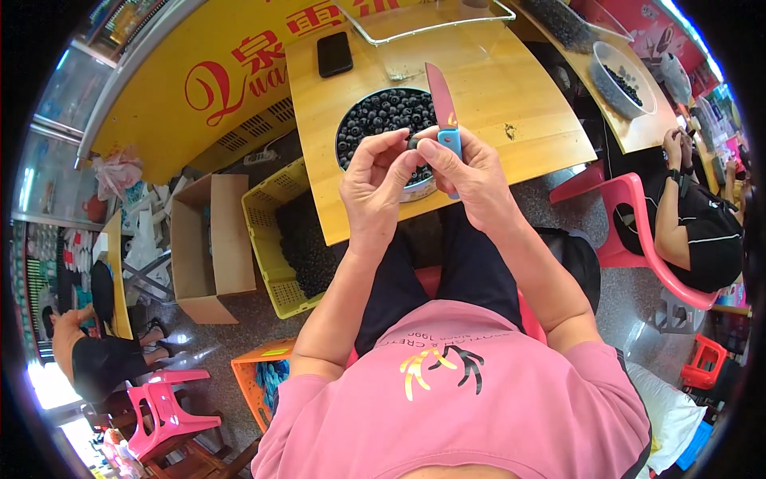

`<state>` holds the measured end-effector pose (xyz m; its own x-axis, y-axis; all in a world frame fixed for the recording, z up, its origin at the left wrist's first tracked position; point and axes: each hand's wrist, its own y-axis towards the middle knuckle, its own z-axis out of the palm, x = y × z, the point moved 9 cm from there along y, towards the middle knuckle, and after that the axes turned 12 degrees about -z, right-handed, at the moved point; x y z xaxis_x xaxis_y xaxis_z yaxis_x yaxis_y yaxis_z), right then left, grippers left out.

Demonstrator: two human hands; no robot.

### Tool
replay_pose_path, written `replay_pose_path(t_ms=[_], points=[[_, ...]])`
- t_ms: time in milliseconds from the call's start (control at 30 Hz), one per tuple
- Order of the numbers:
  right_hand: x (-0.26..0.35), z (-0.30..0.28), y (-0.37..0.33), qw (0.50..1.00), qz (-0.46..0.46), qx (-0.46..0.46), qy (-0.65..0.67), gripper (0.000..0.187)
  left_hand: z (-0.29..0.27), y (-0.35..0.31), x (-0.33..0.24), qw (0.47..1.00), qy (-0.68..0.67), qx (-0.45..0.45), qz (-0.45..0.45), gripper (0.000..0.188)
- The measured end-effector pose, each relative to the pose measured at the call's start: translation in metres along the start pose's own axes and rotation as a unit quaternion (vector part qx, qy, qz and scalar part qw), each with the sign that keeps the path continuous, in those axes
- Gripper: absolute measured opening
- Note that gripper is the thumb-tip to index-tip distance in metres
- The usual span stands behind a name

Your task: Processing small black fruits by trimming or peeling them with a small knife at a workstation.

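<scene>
In front of me, my right hand (pixel 477 177) is closed round a knife's blue handle (pixel 450 142). The knife's reddish blade (pixel 440 96) points up and away from me. With thumb and forefinger, my left hand (pixel 373 182) pinches a small dark round fruit (pixel 412 144), and my right thumb lies close beside it. Both hands are above a round bowl (pixel 417 191) that is full of similar dark round fruits (pixel 383 114). The hands cover the bowl's near part. The bowl sits at the front edge of a wooden table (pixel 511 96).
A black phone (pixel 334 54) and a clear plastic tub (pixel 435 30) lie farther back. To the left stand a yellow crate (pixel 267 239) of dark fruits and a cardboard box (pixel 230 239). Rightward, another person (pixel 690 223) sits on a pink chair (pixel 626 231) near a plastic basin (pixel 610 68).
</scene>
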<state>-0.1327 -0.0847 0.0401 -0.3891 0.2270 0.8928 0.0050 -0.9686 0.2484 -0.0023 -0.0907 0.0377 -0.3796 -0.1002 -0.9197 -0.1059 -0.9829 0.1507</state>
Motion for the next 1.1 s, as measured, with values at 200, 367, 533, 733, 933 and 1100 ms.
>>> replay_pose_path(t_ms=[200, 367, 533, 733, 933, 1100], points=[[-0.005, -0.001, 0.001, 1.0, 0.03, 0.001, 0.006, 0.017, 0.005, -0.007, -0.007, 0.992, 0.102, 0.005, 0.074, 0.024], [-0.012, -0.003, 0.0, 0.998, 0.058, -0.003, 0.03, 0.017, 0.002, -0.008, -0.002, 0.998, 0.056, -0.006, 0.033, 0.023], [-0.011, -0.003, 0.002, 0.999, 0.036, -0.002, -0.004, 0.014, 0.002, -0.009, -0.003, 0.996, 0.077, 0.004, 0.036, 0.022], [0.036, 0.006, 0.002, 0.904, -0.278, 0.06, -0.318, 0.015, -0.003, -0.008, -0.001, 0.997, 0.077, 0.008, 0.012, 0.015], [0.053, 0.018, -0.006, 0.805, -0.34, 0.143, -0.464, 0.013, 0.001, -0.009, -0.001, 0.996, 0.083, 0.023, -0.006, 0.011], [0.054, 0.016, -0.008, 0.779, -0.349, 0.144, -0.501, 0.013, 0.006, -0.008, -0.003, 0.997, 0.069, 0.04, 0.014, 0.012]])
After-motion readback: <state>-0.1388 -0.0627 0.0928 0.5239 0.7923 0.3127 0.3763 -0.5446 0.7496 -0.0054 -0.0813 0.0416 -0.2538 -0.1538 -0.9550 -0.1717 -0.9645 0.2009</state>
